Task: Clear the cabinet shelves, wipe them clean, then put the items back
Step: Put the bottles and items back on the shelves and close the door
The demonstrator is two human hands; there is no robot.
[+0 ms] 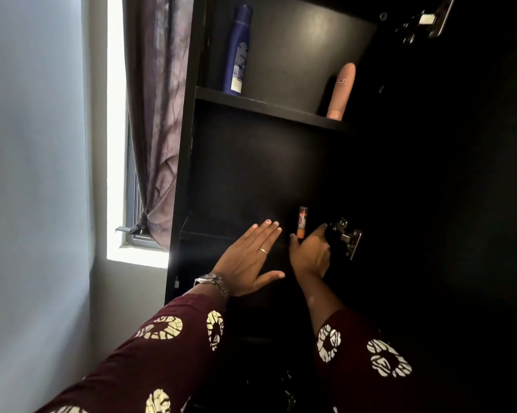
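Observation:
A tall black cabinet stands open before me. On its upper shelf a dark blue bottle stands at the left and a peach tube at the right. A small orange tube stands upright over the lower shelf. My right hand pinches the base of this tube between thumb and fingers. My left hand lies flat with straight fingers against the lower shelf's front edge, just left of the tube. Both sleeves are maroon with white patterns.
The cabinet door is swung open at the right, its metal hinge right beside my right hand. A second hinge shows at the top right. A tied purple curtain and a bright window lie left of the cabinet.

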